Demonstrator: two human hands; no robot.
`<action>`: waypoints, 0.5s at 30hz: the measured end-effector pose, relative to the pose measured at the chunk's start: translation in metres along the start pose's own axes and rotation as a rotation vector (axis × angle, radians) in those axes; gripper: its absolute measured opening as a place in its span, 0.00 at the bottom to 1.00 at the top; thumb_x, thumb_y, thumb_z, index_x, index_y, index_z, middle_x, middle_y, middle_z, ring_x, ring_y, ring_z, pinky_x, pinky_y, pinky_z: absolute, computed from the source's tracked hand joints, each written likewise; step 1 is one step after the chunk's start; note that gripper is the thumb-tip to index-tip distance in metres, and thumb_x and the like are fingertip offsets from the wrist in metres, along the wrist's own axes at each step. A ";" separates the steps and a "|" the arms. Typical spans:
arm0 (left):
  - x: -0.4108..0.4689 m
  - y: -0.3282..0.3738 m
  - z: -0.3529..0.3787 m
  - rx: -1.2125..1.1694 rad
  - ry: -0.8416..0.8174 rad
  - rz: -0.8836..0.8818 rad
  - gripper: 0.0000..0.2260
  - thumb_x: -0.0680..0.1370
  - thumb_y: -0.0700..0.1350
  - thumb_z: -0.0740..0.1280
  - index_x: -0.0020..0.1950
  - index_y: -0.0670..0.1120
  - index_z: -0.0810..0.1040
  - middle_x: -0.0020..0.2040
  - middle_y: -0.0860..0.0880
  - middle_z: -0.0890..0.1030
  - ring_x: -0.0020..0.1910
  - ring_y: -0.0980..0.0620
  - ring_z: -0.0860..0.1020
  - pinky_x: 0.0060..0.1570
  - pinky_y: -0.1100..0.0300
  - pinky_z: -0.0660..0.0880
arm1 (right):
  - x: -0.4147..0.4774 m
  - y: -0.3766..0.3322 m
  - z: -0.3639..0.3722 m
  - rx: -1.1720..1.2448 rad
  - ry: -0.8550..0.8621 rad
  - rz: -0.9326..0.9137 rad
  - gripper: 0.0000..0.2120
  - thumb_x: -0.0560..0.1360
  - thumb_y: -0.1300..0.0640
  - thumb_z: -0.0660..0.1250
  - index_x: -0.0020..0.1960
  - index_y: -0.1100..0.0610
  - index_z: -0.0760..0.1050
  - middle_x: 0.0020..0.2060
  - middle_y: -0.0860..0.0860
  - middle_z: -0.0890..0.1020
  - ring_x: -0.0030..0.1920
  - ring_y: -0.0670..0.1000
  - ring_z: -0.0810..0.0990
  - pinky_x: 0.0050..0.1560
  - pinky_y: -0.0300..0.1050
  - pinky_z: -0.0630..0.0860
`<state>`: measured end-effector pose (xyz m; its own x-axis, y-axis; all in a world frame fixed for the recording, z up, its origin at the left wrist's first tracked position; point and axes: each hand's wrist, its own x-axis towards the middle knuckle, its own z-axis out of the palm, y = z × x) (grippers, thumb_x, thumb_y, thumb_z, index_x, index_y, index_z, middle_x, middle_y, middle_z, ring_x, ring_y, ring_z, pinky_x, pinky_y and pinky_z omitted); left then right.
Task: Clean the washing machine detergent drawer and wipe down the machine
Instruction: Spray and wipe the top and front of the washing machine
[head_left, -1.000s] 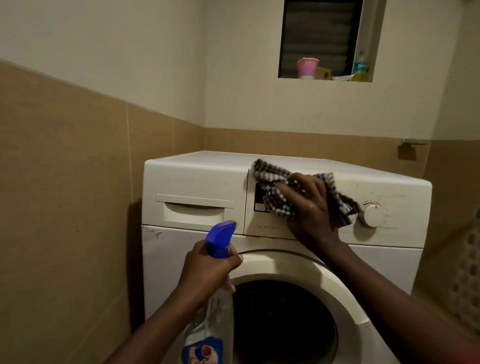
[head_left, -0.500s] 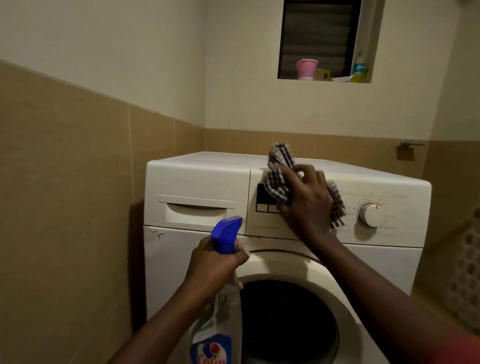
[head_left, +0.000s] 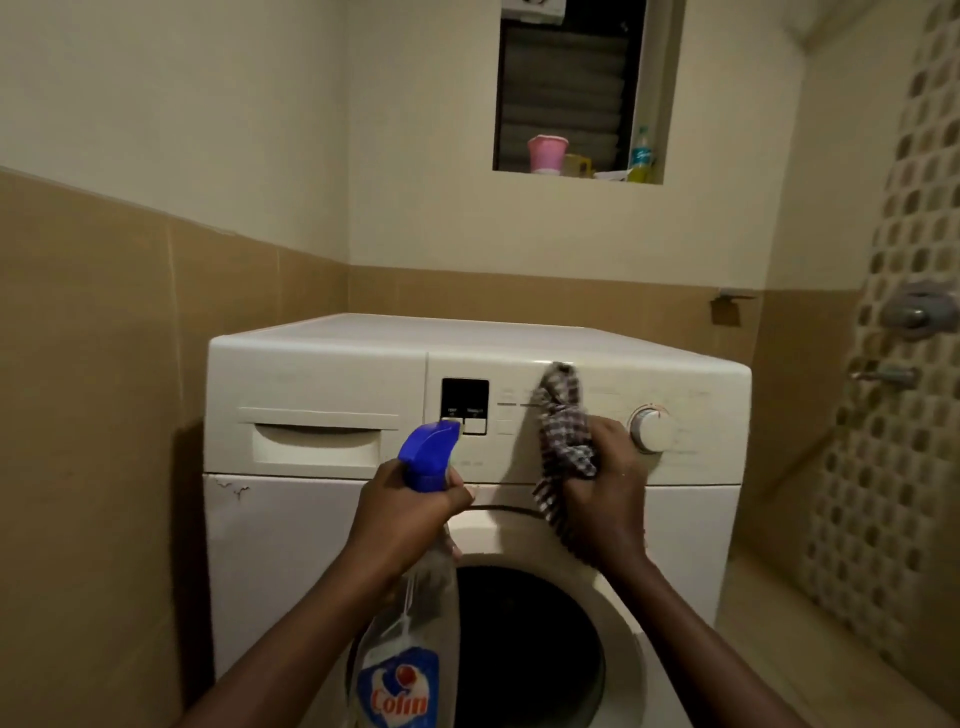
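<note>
A white front-loading washing machine (head_left: 322, 530) stands in the corner, its detergent drawer (head_left: 317, 441) shut at the upper left of the front. My left hand (head_left: 410, 514) grips a clear spray bottle (head_left: 415, 634) with a blue nozzle that points toward the control panel (head_left: 465, 397). My right hand (head_left: 610, 493) holds a checked cloth (head_left: 563, 431) in front of the panel, between the dark display and the white dial (head_left: 649, 430). The cloth's upper end reaches the panel's top edge. The round door (head_left: 618, 618) with dark glass sits below both hands.
Tan tiled walls close in on the left and behind the machine. A window ledge above holds a pink cup (head_left: 546, 154) and a bottle (head_left: 641, 155). Taps (head_left: 914, 314) stick out of the patterned wall on the right. Floor space lies to the machine's right.
My right hand has drawn back and down from the panel with the cloth, uncovering the display. The spray bottle has risen slightly. The view has pulled back and tilted up.
</note>
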<state>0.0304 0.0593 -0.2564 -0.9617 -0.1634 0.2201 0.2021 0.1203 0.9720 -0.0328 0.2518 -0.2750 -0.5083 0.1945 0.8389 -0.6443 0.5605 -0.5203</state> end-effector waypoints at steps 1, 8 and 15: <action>0.002 0.001 0.005 -0.002 -0.014 -0.006 0.11 0.72 0.38 0.74 0.52 0.43 0.78 0.48 0.40 0.81 0.49 0.40 0.80 0.53 0.39 0.79 | 0.003 0.002 -0.009 0.137 0.061 0.125 0.17 0.69 0.69 0.66 0.55 0.56 0.78 0.49 0.50 0.80 0.50 0.52 0.79 0.49 0.43 0.78; 0.011 0.018 0.040 0.020 -0.151 0.017 0.10 0.73 0.37 0.73 0.52 0.43 0.77 0.49 0.37 0.81 0.34 0.44 0.81 0.37 0.52 0.81 | 0.019 0.024 -0.070 0.545 0.416 0.455 0.08 0.77 0.55 0.67 0.56 0.51 0.79 0.46 0.51 0.84 0.48 0.52 0.83 0.45 0.48 0.79; 0.021 0.041 0.079 0.032 -0.155 0.109 0.11 0.73 0.41 0.73 0.54 0.44 0.76 0.52 0.46 0.82 0.35 0.47 0.82 0.30 0.62 0.78 | 0.014 0.032 -0.108 0.406 0.422 0.369 0.09 0.78 0.55 0.66 0.57 0.56 0.79 0.47 0.52 0.84 0.48 0.51 0.83 0.46 0.47 0.80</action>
<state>0.0039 0.1381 -0.2186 -0.9519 0.0045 0.3064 0.3031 0.1608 0.9393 0.0010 0.3589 -0.2625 -0.5224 0.6572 0.5433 -0.6769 0.0679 -0.7330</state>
